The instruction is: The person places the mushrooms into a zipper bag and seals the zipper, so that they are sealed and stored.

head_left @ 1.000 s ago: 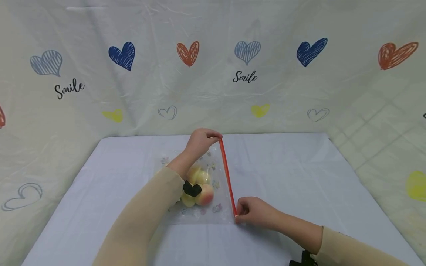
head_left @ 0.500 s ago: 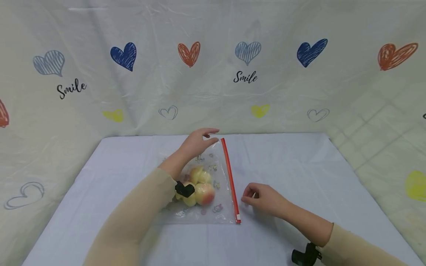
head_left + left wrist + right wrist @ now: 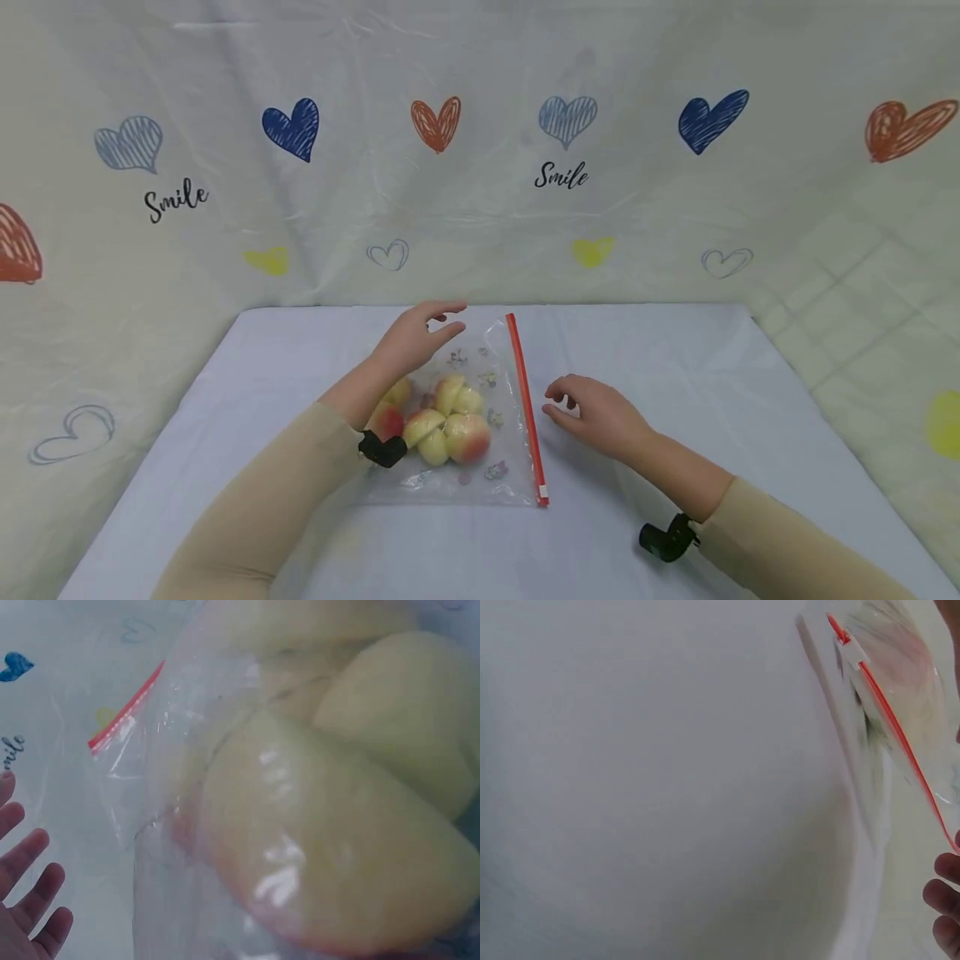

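Observation:
A clear zip bag [image 3: 510,454] printed with small flowers lies flat on the table. Several peaches [image 3: 467,437], yellow with a red blush, are inside; a few are partly hidden by my left forearm. Along the bag's right edge runs a red zip strip [image 3: 527,408], with a white slider [image 3: 543,492] at its near end. My left hand [image 3: 412,337] is over the bag's far part, fingers spread and holding nothing. Right of the strip hovers my right hand [image 3: 600,415], its fingers loosely bent around nothing. The left wrist view shows peaches [image 3: 330,832] close up through the plastic.
A white cloth covers the table [image 3: 645,350]. Behind it hangs a pale backdrop [image 3: 480,208] with printed hearts and the word "Smile". Small black cameras sit on both wrists, the left one [image 3: 382,450] above the bag.
Both hands have let go of the red strip's ends. My left hand has drawn back to the left, uncovering more peaches; the right has moved away from the slider, rightward and farther up the table.

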Action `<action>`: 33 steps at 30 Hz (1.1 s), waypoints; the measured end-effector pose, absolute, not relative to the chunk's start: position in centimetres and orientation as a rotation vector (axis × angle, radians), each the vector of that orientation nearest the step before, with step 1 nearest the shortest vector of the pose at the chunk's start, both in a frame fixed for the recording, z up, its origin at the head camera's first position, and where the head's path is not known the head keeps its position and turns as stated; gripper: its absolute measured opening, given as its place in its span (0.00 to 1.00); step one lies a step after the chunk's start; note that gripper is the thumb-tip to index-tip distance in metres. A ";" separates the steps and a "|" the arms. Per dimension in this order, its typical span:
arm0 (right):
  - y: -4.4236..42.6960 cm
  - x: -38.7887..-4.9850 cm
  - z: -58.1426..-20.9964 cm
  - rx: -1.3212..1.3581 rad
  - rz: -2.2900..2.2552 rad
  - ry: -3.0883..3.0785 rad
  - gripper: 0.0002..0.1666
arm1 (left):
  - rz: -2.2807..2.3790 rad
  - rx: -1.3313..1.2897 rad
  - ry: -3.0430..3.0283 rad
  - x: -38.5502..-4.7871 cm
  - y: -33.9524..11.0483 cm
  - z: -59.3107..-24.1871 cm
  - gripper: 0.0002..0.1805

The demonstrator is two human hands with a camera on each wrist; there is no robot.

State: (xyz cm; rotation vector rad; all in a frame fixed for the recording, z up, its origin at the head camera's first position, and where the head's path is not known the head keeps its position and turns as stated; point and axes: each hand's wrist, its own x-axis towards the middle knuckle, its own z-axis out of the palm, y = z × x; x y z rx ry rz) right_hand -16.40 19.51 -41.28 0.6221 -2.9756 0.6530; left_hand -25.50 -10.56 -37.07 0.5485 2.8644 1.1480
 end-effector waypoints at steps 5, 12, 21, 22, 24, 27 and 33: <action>18.9 -17.2 -41.0 0.713 0.549 -2.879 0.16 | 1.100 0.539 2.892 -24.4 -12.4 -37.4 0.24; 17.4 -17.9 -40.4 0.844 0.465 -2.795 0.18 | 0.953 0.645 2.959 -22.2 -15.5 -38.0 0.24; 14.3 -17.4 -40.3 1.072 0.433 -2.755 0.22 | 0.564 0.818 3.001 -17.9 -18.6 -39.7 0.23; 14.0 -17.4 -40.4 1.104 0.437 -2.743 0.23 | 0.542 0.814 2.995 -17.4 -18.8 -39.9 0.24; 13.3 -17.3 -40.5 1.145 0.420 -2.752 0.25 | 0.519 0.801 2.985 -16.7 -19.1 -40.6 0.26; 12.2 -17.2 -40.6 1.211 0.412 -2.758 0.29 | 0.524 0.753 2.969 -15.8 -19.3 -41.3 0.32; 11.1 -17.4 -41.3 1.279 0.329 -2.847 0.38 | 0.529 0.750 2.957 -15.5 -19.2 -42.5 0.42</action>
